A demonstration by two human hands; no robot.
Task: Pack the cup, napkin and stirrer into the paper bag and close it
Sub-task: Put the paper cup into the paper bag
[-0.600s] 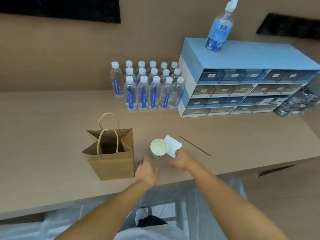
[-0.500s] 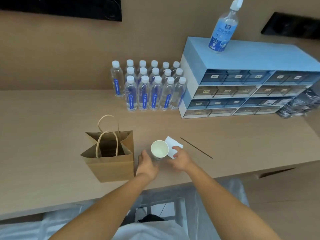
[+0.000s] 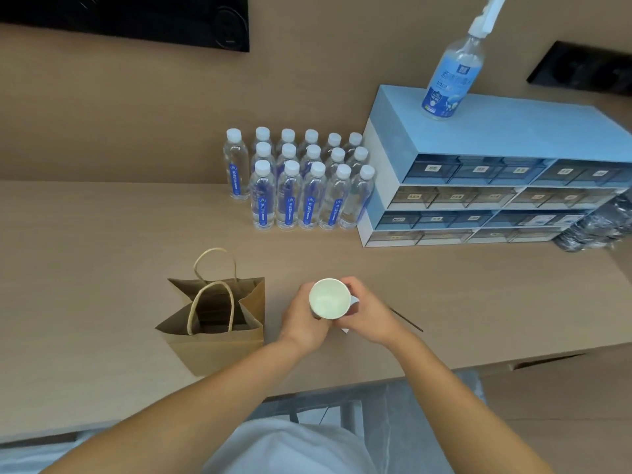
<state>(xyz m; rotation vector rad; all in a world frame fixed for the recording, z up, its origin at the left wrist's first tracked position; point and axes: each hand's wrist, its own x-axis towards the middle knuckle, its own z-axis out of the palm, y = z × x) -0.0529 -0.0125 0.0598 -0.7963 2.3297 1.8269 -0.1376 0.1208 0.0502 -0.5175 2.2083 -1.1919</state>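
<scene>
A white paper cup (image 3: 329, 298) is held upright between both hands, its open mouth facing the camera. My left hand (image 3: 302, 319) wraps its left side and my right hand (image 3: 367, 314) wraps its right side. The brown paper bag (image 3: 219, 340) stands open on the table just left of my hands, handles up. The white napkin (image 3: 345, 330) lies under my right hand, and only slivers of it show. A thin dark stirrer (image 3: 407, 319) lies on the table to the right of my right hand.
Several water bottles (image 3: 301, 186) stand in rows at the back of the wooden table (image 3: 102, 268). A blue drawer cabinet (image 3: 478, 186) sits at the back right with a spray bottle (image 3: 451, 77) on top. Dark wrapped bundles (image 3: 595, 224) lie at the far right.
Both hands have closed around the cup, and it now sits higher and closer to the camera than before. The napkin is now mostly covered by my right hand.
</scene>
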